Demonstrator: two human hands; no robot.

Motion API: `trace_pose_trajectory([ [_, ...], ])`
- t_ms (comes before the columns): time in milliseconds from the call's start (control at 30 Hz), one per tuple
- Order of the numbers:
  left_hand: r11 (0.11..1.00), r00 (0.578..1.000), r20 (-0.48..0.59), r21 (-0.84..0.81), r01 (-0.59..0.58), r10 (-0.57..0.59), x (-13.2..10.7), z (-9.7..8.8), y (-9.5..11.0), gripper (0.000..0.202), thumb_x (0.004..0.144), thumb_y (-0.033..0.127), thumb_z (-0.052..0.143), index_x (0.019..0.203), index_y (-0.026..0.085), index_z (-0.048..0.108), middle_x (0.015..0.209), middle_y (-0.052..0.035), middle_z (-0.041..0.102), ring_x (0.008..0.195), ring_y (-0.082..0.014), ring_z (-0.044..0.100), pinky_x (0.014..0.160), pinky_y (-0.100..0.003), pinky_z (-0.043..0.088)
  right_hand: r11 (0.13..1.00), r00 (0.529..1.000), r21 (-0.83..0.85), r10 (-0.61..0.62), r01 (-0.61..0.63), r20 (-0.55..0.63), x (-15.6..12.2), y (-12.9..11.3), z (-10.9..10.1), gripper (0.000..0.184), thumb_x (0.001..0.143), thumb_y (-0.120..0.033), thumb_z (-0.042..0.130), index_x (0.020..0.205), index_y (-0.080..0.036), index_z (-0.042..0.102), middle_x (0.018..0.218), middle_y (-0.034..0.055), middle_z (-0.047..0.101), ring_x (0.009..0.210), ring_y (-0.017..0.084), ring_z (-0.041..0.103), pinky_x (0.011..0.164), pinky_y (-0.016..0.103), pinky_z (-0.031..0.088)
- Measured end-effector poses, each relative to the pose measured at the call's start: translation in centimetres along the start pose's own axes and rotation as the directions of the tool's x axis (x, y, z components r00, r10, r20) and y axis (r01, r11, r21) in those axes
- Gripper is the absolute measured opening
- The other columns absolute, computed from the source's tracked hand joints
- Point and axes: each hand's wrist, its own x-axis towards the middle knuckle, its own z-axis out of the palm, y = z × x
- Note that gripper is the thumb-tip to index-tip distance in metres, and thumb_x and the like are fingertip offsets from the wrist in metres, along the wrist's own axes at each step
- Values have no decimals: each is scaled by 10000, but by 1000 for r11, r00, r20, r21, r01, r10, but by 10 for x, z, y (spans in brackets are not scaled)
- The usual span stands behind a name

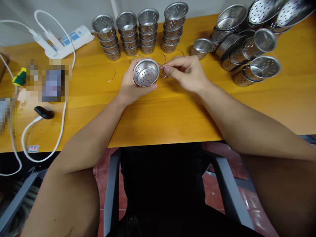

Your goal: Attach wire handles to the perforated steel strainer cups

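Observation:
My left hand (133, 82) is wrapped round a small perforated metal cup (146, 73), its open mouth tilted toward me. Just right of the cup's rim, my right hand (185, 70) pinches a thin wire (163, 66) between thumb and forefinger. The wire's full shape is too fine to make out. Behind my hands, more thin curved wires (181, 52) lie on the wooden table (168, 121). One short curved wire (112, 76) lies left of my left hand. A single perforated cup (201, 48) stands beyond my right hand.
Several stacks of perforated cups (127, 33) line the back edge. More stacked cups (256, 69) and larger perforated vessels (232, 19) crowd the right. At left are a white power strip (76, 39), cables, a black plug-like object (43, 112) and a yellow-green sponge (19, 77).

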Motion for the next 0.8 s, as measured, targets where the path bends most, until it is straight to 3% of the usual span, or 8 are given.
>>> trace_pose_trajectory([
  [133,999,999,9,19,-48,48,0,0,6,921,826,479,1066,1615,505,591,1652,-36,743,1483,-421,784,1277,-731,681,998,999,-61,-31,34,36,-3,-8,4,516,1033,-943,856,1117,-444,960,1090,26,899,969,341,773,926,580,637],
  [300,1000,1000,30,-1,-6,6,-1,2,16,863,839,479,1056,1569,511,597,1593,-17,775,1469,-392,793,1302,-713,682,992,993,-108,-54,65,104,-5,-14,5,513,1055,-944,815,1059,-446,936,1104,46,864,1042,375,781,1004,622,654],
  [467,996,999,36,76,36,-39,1,4,31,796,812,494,1059,1492,438,648,1553,-50,802,1511,-417,764,1364,-717,629,964,997,-254,-78,83,30,-9,-23,8,470,1033,-892,878,1108,-431,919,1260,104,821,1228,456,750,1109,674,681],
  [633,992,996,84,124,-18,8,2,6,36,834,766,523,1052,1497,434,658,1578,-67,780,1552,-469,715,1373,-764,573,955,998,-293,-55,46,-23,-11,-32,12,450,1075,-859,852,1054,-414,912,1188,123,801,1117,448,755,1060,672,703],
  [800,987,985,120,79,-138,128,0,6,43,882,776,480,993,1568,469,605,1594,-51,765,1509,-446,744,1317,-736,627,966,999,-258,-23,14,-33,-12,-36,14,431,1091,-845,844,1026,-420,872,1094,106,794,1132,453,760,1029,671,703],
])
